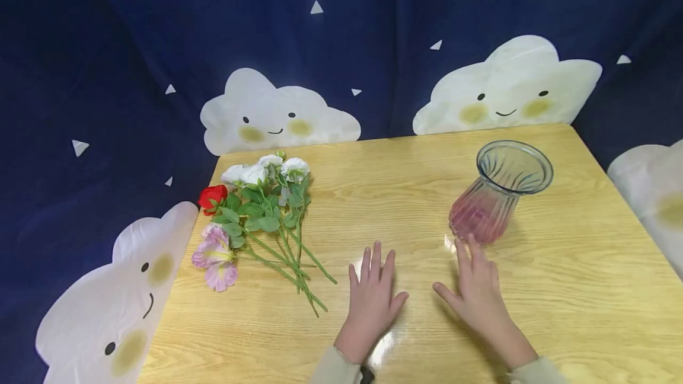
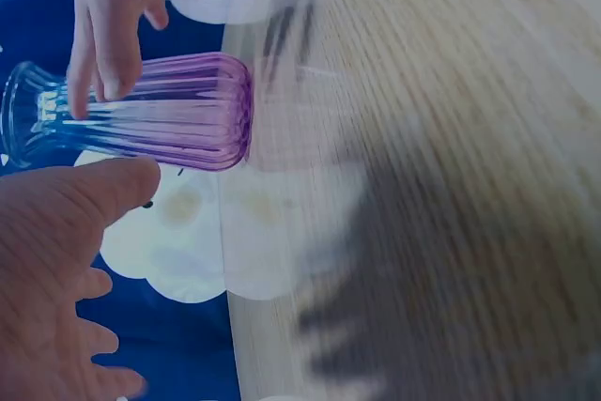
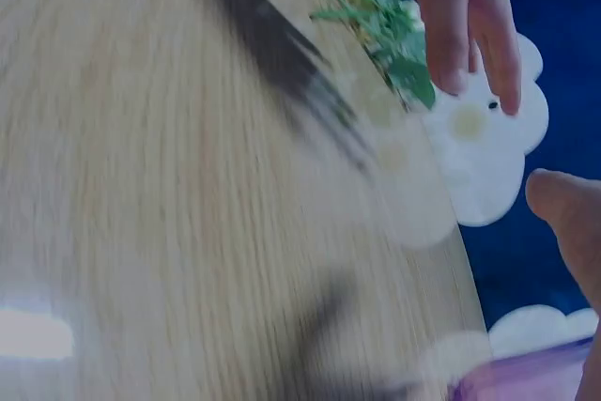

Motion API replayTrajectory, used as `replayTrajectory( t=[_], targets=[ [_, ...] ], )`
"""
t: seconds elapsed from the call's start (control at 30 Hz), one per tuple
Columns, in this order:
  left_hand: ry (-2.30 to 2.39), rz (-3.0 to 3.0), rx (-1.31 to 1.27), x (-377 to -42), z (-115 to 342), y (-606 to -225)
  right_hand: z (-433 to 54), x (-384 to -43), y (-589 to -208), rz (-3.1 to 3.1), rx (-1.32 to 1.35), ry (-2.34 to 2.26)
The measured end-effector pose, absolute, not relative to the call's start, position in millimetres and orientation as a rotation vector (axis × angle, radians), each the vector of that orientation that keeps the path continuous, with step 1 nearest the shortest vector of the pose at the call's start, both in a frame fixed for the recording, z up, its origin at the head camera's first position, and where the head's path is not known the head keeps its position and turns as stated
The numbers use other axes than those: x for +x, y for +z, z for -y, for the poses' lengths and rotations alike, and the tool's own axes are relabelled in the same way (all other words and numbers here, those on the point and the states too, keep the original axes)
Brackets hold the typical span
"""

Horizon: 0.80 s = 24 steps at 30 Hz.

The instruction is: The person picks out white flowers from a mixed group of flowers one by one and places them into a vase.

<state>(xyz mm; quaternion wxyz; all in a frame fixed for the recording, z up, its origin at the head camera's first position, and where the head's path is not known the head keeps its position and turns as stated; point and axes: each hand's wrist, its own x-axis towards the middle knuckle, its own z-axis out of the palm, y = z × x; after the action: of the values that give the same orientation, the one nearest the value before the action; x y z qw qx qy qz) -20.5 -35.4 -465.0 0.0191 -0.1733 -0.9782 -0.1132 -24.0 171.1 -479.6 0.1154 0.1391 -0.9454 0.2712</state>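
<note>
My left hand (image 1: 372, 298) hovers over the middle of the wooden table with fingers spread and holds nothing. To its right my right hand (image 1: 478, 292) reaches forward, fingers extended, its fingertips close to the base of a ribbed glass vase (image 1: 488, 212). The vase stands upright, clear bluish at the flared rim and pink towards the bottom. In the left wrist view the vase (image 2: 178, 110) shows beyond my left thumb. On the left of the table lie artificial flowers: several white blooms (image 1: 253, 174), a red one (image 1: 212, 197) and a light purple one (image 1: 216, 256), their green stems (image 1: 299, 271) pointing towards my left hand.
The light wood table (image 1: 384, 194) reflects light near my hands. Behind it and at its sides hangs a dark blue curtain (image 1: 373, 34) with white triangles and smiling clouds (image 1: 277, 111). The table's back edge runs just behind the white blooms.
</note>
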Motion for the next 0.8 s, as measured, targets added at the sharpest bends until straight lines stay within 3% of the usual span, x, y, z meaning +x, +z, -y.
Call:
replayTrajectory(
  t=[0.4, 0.57, 0.8],
  targets=[
    [-0.981, 3.073, -0.629, -52.7, 16.4, -466.8, -225.1, -45.9, -468.4, 2.657, 0.084, 1.031],
    [-1.258, 3.048, -0.646, -73.8, -1.1, -461.5, -245.2, -62.8, -457.5, 2.587, 0.034, 1.026],
    [-1.299, 2.976, -0.711, -102.3, -22.1, -454.4, -261.0, -90.5, -441.6, 2.432, 0.110, 1.218]
  ],
)
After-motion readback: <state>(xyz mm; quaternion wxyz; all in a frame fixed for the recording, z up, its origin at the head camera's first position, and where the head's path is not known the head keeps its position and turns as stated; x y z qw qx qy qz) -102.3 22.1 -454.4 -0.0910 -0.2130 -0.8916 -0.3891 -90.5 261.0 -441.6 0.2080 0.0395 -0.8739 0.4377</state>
